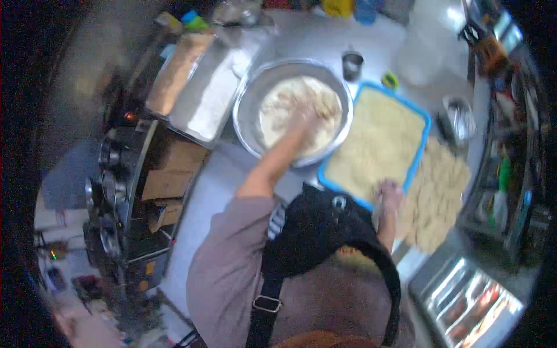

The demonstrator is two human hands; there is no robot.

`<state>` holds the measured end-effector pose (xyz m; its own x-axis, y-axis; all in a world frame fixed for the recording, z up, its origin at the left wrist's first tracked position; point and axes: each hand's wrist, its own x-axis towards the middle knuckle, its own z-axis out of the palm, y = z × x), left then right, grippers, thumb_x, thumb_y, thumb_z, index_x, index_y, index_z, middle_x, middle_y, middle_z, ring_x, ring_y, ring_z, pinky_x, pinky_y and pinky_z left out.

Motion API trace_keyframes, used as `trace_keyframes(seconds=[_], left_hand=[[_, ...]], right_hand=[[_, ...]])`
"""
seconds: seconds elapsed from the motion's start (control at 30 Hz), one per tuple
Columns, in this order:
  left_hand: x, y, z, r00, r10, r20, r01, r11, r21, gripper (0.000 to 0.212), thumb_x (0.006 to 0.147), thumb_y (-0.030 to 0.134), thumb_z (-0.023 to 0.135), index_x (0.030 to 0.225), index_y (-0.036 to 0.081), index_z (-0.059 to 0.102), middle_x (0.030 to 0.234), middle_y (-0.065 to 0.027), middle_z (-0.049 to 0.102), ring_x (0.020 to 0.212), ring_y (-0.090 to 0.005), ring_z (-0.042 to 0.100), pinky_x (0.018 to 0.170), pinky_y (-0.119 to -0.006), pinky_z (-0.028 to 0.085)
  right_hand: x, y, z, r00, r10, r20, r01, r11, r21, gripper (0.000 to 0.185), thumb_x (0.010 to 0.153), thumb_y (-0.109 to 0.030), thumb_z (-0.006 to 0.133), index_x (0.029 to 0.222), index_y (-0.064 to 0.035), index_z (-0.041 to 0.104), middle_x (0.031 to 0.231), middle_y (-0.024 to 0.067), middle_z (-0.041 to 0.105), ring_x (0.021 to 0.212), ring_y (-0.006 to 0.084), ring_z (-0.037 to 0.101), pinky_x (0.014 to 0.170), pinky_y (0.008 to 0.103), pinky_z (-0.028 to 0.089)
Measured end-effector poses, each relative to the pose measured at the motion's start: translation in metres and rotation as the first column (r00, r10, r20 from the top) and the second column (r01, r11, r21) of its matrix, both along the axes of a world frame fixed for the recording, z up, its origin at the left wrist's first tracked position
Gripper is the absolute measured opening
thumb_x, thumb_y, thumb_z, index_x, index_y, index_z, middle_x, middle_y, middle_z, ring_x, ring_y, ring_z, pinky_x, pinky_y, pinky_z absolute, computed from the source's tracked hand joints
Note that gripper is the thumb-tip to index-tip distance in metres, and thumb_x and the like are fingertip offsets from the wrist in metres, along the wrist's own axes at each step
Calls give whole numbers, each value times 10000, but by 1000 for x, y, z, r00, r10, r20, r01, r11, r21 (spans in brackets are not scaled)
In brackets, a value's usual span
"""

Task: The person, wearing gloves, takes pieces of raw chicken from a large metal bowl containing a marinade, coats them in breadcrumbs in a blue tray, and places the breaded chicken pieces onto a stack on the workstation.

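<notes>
A large metal bowl (247, 102) stands before me, holding a pale, creamy-white mixture (272, 124). Deep inside it is my left hand (307, 113), blurred, its fingers partly hidden at a yellowish lump (328, 106). Whether those fingers grip the lump is unclear. To the bowl's right lies a blue-rimmed rectangular tray (425, 126), spread with a pale yellow crumb-like layer (378, 135). At the tray's near right edge, my right hand (390, 193) is low over the layer, its fingers bent and blurred; nothing can be made out in them.
Flat pale pieces (439, 191) are heaped right of the tray. A metal cup (352, 65) and a small yellow-green object (390, 81) stand behind it. Left of the bowl are a metal pan with white powder (213, 104) and a pan with orange-brown contents (178, 74). A metal container (459, 119) stands at right.
</notes>
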<state>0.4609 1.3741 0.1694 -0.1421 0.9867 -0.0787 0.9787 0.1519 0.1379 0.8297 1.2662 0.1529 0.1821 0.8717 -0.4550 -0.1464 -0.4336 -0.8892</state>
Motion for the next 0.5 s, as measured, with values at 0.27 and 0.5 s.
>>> trace_keyframes(seconds=[0.27,0.5], left_hand=[[-39,-8,59,948,-184,260,274,888,-369,571,673,383,680,1148,94,551,1078,-214,576,960,-316,570,803,-397,477],[5,-5,44,985,-160,71,171,962,-215,407,745,260,574,1127,121,553,980,-194,617,950,-308,593,820,-410,462]], right_hand=[[-24,35,52,985,138,105,-128,987,-103,168,712,47,576,854,-29,529,695,44,544,528,121,496,436,244,390],[-25,30,48,989,17,-149,-27,998,-65,222,664,-22,664,837,-77,536,715,45,560,537,171,514,465,298,441]])
